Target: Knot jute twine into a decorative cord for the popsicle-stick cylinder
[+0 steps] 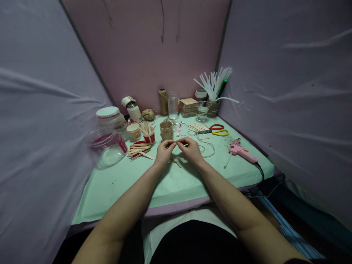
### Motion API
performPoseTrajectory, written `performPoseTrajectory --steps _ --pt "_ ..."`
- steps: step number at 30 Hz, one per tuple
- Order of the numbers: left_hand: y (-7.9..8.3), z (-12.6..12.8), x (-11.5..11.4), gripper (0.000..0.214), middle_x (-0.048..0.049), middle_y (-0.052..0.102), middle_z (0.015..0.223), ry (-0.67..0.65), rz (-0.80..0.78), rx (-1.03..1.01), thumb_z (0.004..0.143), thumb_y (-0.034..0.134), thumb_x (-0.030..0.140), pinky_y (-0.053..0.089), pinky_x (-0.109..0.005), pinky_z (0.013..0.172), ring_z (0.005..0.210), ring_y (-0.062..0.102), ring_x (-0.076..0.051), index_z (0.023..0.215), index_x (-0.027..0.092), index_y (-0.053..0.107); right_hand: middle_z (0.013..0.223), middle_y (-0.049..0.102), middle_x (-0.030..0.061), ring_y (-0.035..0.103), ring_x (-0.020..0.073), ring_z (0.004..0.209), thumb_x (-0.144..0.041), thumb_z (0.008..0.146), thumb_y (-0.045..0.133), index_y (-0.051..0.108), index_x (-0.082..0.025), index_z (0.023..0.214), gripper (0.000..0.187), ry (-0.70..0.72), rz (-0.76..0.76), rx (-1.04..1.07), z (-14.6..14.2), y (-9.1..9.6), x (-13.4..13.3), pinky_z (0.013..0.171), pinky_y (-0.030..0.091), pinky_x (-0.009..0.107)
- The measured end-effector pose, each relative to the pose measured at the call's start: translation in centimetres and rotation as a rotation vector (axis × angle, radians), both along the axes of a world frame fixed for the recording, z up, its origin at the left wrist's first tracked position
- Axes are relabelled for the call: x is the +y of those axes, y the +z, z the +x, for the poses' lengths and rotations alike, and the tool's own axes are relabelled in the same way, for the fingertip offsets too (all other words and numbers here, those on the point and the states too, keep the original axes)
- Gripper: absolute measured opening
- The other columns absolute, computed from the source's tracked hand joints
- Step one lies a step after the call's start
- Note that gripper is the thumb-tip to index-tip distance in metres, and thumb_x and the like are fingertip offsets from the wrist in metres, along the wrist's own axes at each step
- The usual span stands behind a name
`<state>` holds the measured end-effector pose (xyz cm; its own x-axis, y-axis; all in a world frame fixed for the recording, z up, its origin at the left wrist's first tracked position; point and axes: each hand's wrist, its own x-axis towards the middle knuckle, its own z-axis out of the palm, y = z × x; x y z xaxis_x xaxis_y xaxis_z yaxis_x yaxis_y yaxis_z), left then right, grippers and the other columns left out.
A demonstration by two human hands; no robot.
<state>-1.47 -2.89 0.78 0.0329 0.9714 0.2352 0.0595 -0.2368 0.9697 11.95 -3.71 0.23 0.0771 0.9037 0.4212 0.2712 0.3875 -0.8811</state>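
Observation:
My left hand (165, 151) and my right hand (190, 149) meet over the middle of the table, thumbs and fingertips pinched close together. Between them is thin twine (211, 151), which loops away to the right across the cloth; a short frayed piece (176, 162) shows below my hands. Just behind my left hand a small beige cup-shaped holder (166, 131) stands upright, with twine about its lower part. A pink and white utility knife (179, 129) lies behind my fingertips. Scissors (216, 130) with red and yellow handles rest to the right.
A pink glue gun (242, 151) lies at right, its cord over the edge. Wooden sticks (139, 149) and a clear plastic jar (107, 148) are at left. Along the back stand a twine spool (163, 102), a glass jar (173, 106), stacked wooden squares (188, 107) and glue sticks (213, 86).

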Motion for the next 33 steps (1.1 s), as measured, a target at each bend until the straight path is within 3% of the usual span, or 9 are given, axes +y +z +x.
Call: performPoseTrajectory --steps 6,9,12,15,21,28,33 --pt "0.7 0.24 -0.69 0.017 -0.0026 0.064 0.072 0.037 0.021 0.034 0.066 0.068 0.031 0.043 -0.026 0.069 0.072 0.055 -0.014 0.073 0.015 0.065 0.074 0.063 0.0035 0.055 0.015 0.069 -0.029 0.075 0.057 0.063 -0.02 0.072 0.011 -0.042 0.065 -0.056 0.05 -0.14 0.04 0.068 0.044 0.029" --pt "0.45 0.33 -0.45 0.019 -0.0004 0.059 0.067 -0.019 -0.154 -0.133 0.064 0.069 0.031 0.038 -0.022 0.056 0.063 0.051 -0.01 0.073 0.015 0.062 0.072 0.059 0.0025 0.052 0.0145 0.067 -0.025 0.076 0.056 0.059 -0.02 0.07 0.009 -0.062 0.115 -0.115 -0.07 -0.18 -0.05 0.067 0.042 0.028" --pt "0.13 0.12 0.0 0.024 0.0009 0.052 0.063 -0.178 -0.39 -0.339 0.061 0.071 0.032 0.027 -0.019 0.044 0.053 0.043 -0.006 0.071 0.014 0.058 0.072 0.056 0.0018 0.05 0.014 0.067 -0.023 0.076 0.054 0.058 -0.02 0.07 0.008 -0.012 0.167 -0.144 -0.16 -0.1 -0.18 0.066 0.041 0.028" --pt "0.14 -0.1 0.1 0.028 0.0017 0.048 0.061 -0.277 -0.469 -0.399 0.059 0.073 0.033 0.02 -0.018 0.04 0.049 0.036 -0.005 0.07 0.013 0.057 0.074 0.057 0.0018 0.05 0.0136 0.067 -0.024 0.075 0.054 0.058 -0.02 0.07 0.008 0.045 0.146 -0.114 -0.16 0.03 -0.22 0.066 0.04 0.027" --pt "0.42 0.27 -0.36 0.027 0.0007 0.055 0.067 -0.016 -0.144 -0.141 0.065 0.069 0.037 0.032 -0.02 0.049 0.056 0.043 -0.008 0.078 0.015 0.059 0.075 0.061 0.0019 0.053 0.0141 0.07 -0.034 0.074 0.057 0.06 -0.019 0.077 0.016 0.07 -0.02 0.033 -0.01 0.21 -0.02 0.066 0.042 0.027" --pt "0.11 0.26 -0.15 0.024 -0.0017 0.061 0.077 -0.022 -0.017 -0.087 0.062 0.069 0.027 0.043 -0.026 0.07 0.073 0.056 -0.013 0.08 0.016 0.057 0.073 0.062 0.0017 0.053 0.0149 0.07 -0.038 0.072 0.06 0.062 -0.019 0.075 0.02 0.08 -0.07 0.1 0.28 0.22 0.33 0.068 0.042 0.028" --pt "0.19 -0.04 -0.27 0.014 -0.0011 0.061 0.074 0.05 0.085 0.116 0.066 0.065 0.022 0.042 -0.026 0.07 0.072 0.056 -0.014 0.075 0.017 0.057 0.067 0.057 -0.0005 0.048 0.0125 0.063 -0.04 0.068 0.062 0.062 -0.018 0.072 0.022 0.086 -0.159 0.185 0.35 0.31 0.33 0.061 0.039 0.026"
